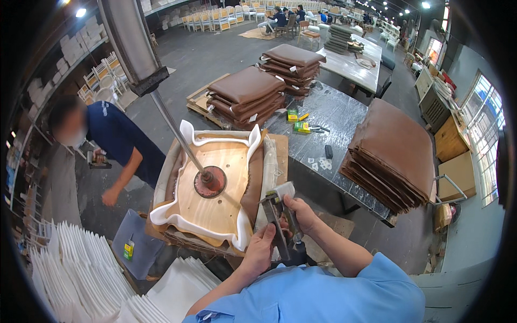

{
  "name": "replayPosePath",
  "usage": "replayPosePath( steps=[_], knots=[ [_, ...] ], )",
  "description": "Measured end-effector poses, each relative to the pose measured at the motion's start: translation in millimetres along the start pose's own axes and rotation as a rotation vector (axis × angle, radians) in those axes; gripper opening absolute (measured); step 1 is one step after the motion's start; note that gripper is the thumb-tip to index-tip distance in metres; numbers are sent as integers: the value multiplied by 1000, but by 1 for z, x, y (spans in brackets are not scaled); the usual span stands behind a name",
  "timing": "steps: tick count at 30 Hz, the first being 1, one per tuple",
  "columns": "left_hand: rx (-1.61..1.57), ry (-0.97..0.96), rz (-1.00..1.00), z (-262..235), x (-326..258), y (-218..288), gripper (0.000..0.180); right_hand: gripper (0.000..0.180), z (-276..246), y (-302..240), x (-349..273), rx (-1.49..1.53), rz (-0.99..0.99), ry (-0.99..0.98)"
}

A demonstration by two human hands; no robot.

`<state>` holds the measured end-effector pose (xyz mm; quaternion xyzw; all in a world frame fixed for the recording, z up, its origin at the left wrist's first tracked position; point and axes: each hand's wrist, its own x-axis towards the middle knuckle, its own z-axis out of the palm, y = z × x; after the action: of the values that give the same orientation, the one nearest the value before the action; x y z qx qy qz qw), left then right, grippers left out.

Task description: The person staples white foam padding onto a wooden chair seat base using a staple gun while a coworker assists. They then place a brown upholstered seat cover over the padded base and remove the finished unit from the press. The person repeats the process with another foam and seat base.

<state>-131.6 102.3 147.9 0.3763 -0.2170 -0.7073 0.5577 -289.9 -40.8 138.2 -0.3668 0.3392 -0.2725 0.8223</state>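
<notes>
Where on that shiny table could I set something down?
The glossy dark tabletop is bare between the green-and-yellow boxes and the right brown leathery stack. It's crowded near the small black block and white scraps.

We lose the top of the metal column (126,37) at the upper edge, while its red disc (215,186) hides the middle of the wooden panel (232,168). Our left grip (258,254) and right grip (302,214) each cover part of the metal tool (279,238). The head (67,121) of a co-worker (124,132) is blurred, and the people (279,19) far off are too small to make out
</notes>
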Motion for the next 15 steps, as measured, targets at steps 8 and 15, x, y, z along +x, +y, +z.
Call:
replayPosePath(
  steps=[8,15],
  knots=[
    [101,-55,-37,20,-10,-14,39,90,-30,39,18,253,101,-148],
    [606,-115,-8,33,-15,-8,81,91,-26,33,23,396,103,-147]
  ],
)
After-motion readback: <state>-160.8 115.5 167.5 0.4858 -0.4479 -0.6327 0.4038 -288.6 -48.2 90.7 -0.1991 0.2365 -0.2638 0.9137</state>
